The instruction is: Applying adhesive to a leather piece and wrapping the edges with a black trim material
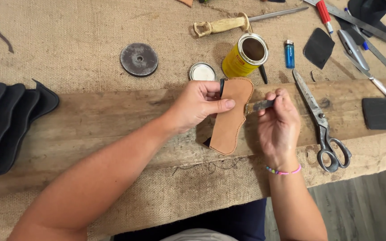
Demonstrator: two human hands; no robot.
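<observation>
My left hand (197,105) pinches tan leather sheath piece (231,116); right hand (279,120) grips small glue brush (258,106). Risk: brush slips, glue smears leather face.

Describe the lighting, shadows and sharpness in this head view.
Head view: soft, even light; faint shadows under the left hand and leather piece; mild glare on the tin's lid; right hand and brush are sharp; edges bend slightly.
</observation>
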